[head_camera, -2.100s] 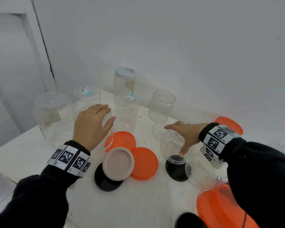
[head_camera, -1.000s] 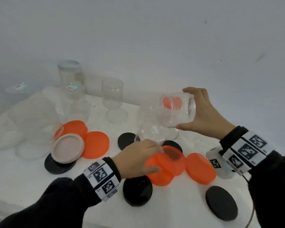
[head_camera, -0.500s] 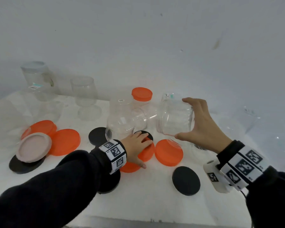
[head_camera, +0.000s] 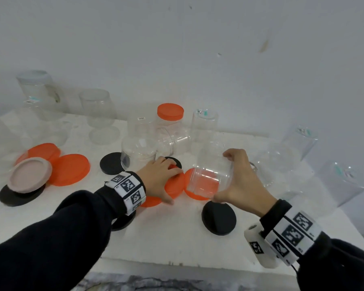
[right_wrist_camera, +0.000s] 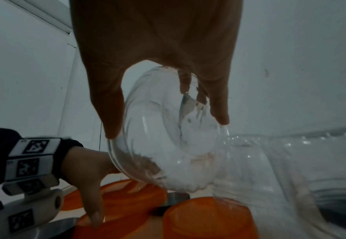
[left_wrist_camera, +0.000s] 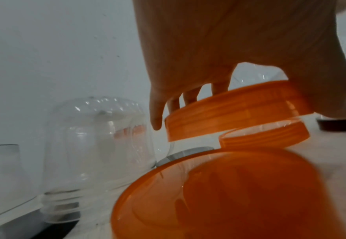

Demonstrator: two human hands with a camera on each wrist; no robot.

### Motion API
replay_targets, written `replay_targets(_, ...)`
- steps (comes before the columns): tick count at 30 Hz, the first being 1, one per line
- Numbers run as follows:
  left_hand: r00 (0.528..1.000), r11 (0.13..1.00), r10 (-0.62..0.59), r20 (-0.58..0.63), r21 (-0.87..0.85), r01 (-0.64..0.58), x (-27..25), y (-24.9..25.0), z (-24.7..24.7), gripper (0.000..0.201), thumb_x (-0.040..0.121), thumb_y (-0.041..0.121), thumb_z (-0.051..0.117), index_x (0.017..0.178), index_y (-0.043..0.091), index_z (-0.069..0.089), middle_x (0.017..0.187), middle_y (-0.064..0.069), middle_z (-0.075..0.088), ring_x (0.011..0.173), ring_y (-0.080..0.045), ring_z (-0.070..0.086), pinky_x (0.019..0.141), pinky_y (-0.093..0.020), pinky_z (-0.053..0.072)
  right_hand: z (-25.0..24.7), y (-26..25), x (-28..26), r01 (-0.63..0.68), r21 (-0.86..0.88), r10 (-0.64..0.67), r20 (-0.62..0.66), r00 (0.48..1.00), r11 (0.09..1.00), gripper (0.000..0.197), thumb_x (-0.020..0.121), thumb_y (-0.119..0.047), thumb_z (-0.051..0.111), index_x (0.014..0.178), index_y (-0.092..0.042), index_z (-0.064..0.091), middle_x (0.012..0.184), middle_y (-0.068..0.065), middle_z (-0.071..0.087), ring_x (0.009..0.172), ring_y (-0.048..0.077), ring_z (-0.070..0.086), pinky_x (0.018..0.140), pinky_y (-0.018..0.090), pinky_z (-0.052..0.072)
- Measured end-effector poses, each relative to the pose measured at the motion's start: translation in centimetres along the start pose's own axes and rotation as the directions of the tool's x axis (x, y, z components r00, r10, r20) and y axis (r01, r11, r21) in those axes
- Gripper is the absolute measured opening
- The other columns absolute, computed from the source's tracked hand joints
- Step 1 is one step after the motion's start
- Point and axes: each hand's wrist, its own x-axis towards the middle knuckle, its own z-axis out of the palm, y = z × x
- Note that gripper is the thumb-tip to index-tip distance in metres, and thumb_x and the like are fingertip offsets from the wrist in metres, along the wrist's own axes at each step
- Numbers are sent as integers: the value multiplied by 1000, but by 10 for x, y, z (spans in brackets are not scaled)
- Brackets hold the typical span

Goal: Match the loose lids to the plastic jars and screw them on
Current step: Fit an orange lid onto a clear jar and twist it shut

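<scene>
My left hand grips a small orange lid by its rim, thumb near me and fingers at the far side. In the left wrist view this orange lid is tilted, with one edge lifted off the table. My right hand holds a clear plastic jar on its side just right of the left hand, thumb and fingers round its body. The jar hangs over a second orange lid. A third orange lid lies under my left wrist.
Black lids lie on the white table. At the left, a pink lid lies beside larger orange lids. A jar capped in orange and upturned clear jars stand behind; more jars stand at the right.
My right hand has lowered the jar toward the table, over an orange lid. My left hand has curled round the small orange lid and tipped it up.
</scene>
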Motion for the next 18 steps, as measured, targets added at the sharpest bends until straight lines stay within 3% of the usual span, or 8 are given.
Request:
replay_targets(2, 999, 997, -8, -40, -73, 5, -11, 1, 0, 96, 64, 62, 71, 143, 31, 26, 148, 2, 21, 134, -21, 17, 109, -41, 28, 3, 4, -5, 3, -17, -2, 34, 999, 1000, 105, 46, -16, 87, 134, -14, 29, 122, -3, 29, 114, 12, 36, 84, 13, 36)
replay_targets(6, 988, 975, -78, -132, -217, 48, -36, -3, 0, 100, 58, 62, 76, 142, 34, 29, 147, 4, 22, 133, -18, 16, 107, -42, 31, 13, 10, -12, -61, 29, 58, 69, 996, 998, 115, 41, -34, 89, 138, -17, 30, 120, -5, 26, 114, 13, 38, 85, 14, 35)
replay_targets(10, 966, 929, -183, -180, -352, 111, -61, -14, 1, 103, 47, 76, 60, 139, 41, 31, 142, 8, 25, 130, -17, 17, 109, -44, 27, 26, 14, -16, -117, 109, 106, 106, 989, 987, 103, 52, -31, 90, 136, -15, 32, 118, -5, 31, 108, 11, 44, 84, 20, 37)
replay_targets(12, 949, 894, -239, -203, -427, 134, -73, -18, 0, 102, 44, 77, 58, 137, 43, 32, 141, 10, 26, 130, -14, 15, 110, -39, 23, 32, 14, -17, -117, 127, 101, 130, 986, 985, 96, 55, -28, 89, 132, -16, 33, 113, -7, 33, 101, 5, 45, 80, 16, 37)
replay_targets(15, 919, 853, -300, -257, -503, 138, -86, -22, -2, 104, 41, 80, 59, 135, 46, 33, 140, 11, 28, 129, -13, 17, 109, -37, 24, 42, 12, -16, -134, 182, 101, 179, 979, 974, 97, 47, -34, 85, 128, -17, 33, 111, -8, 32, 94, -6, 43, 70, 8, 37)
replay_targets(18, 897, 828, -329, -296, -547, 124, -93, -23, -2, 110, 35, 95, 48, 134, 48, 32, 138, 12, 29, 127, -11, 20, 106, -33, 24, 53, 11, -15, -157, 207, 103, 248, 963, 966, 90, 47, -43, 76, 121, -20, 28, 113, -5, 30, 97, 1, 42, 74, 13, 37)
